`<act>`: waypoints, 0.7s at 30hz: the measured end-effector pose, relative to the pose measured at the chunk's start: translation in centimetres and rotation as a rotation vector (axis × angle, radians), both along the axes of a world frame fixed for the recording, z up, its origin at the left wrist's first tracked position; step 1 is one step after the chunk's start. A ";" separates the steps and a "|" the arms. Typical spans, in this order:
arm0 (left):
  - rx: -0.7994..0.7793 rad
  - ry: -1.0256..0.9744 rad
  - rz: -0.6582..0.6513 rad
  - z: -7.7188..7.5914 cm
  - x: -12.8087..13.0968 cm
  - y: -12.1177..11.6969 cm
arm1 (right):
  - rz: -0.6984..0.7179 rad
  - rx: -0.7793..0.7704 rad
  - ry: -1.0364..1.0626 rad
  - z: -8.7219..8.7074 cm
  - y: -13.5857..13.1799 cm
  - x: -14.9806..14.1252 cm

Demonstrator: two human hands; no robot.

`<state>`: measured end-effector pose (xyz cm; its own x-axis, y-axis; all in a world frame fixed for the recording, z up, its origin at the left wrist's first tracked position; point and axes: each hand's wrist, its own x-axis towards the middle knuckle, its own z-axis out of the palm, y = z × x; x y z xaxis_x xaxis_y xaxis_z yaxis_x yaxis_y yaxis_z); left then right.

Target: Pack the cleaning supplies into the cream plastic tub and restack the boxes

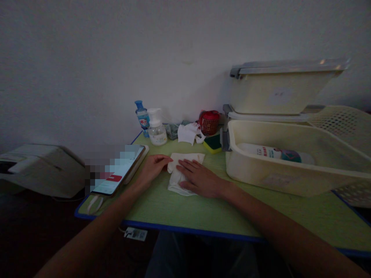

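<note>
A white cloth (pixel 181 185) lies partly folded on the green tabletop, in front of me. My left hand (pixel 156 166) pinches its upper left edge between thumb and fingers. Flat on top of the cloth rests my right hand (pixel 198 177), fingers stretched out toward the upper left. Part of the cloth is hidden under the right palm, so I cannot tell how many layers it has.
Left of my arm are a phone (pixel 120 170) and a white cable. Behind the cloth stand a blue bottle (pixel 142 119), a pump bottle (pixel 157 131), a crumpled white cloth (pixel 188 133), a red woven container (pixel 210 122) and a sponge (pixel 213 143). An open bin (pixel 261 179) holds a bottle.
</note>
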<state>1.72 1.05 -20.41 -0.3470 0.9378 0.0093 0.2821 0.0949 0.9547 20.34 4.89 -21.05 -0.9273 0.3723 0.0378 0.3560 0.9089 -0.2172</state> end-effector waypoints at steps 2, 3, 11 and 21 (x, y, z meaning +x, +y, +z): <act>0.027 -0.024 0.014 0.1 0.1 -0.1 | 0.003 -0.003 0.010 0.0 0.0 0.0; 0.045 -0.035 0.007 0.1 0.1 -0.2 | 0.003 -0.007 0.013 0.0 0.0 0.0; 0.052 0.091 -0.080 -0.9 -0.4 0.7 | -0.007 -0.029 0.017 0.1 -0.1 0.0; 0.074 0.319 -0.225 -0.1 -0.9 3.9 | -0.013 0.014 0.053 -0.1 -0.1 -0.1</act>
